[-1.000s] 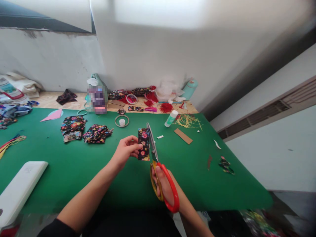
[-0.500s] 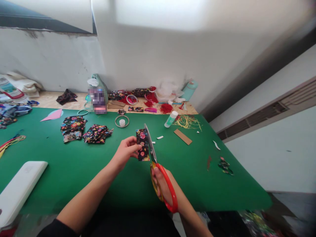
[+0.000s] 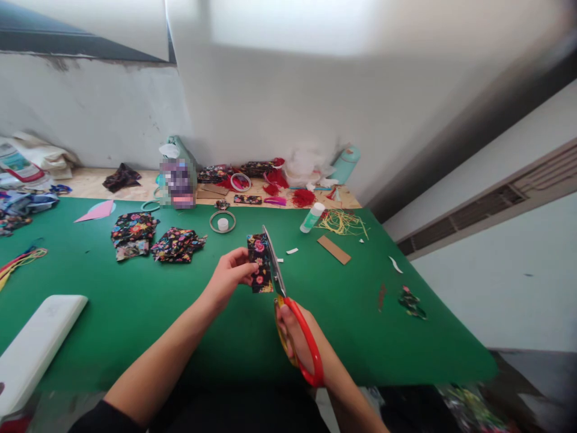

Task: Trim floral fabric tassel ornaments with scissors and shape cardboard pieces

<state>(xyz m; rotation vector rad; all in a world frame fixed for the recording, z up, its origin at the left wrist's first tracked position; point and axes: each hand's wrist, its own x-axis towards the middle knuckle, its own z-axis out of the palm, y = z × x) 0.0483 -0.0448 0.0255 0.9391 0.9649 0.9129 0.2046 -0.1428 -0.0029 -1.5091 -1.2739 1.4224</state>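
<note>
My left hand pinches the left edge of a small rectangular piece of black floral fabric, held upright over the green table. In my right hand is a pair of scissors with red and yellowish handles, my fingers wrapped through the loops. Their blades look nearly closed and lie along the right edge of the fabric, pointing away from me. Whether the blades touch the cloth, I cannot tell. Small white scraps lie just beyond the blades.
Folded floral cloths lie left on the green table. A glue stick, yellow threads and a brown card strip are at back right. A white oblong device stands at front left. Red tassels lie along the wall.
Almost nothing differs. The fabric and my left hand have shifted very slightly left and up; the scissors stay beside its right edge.
</note>
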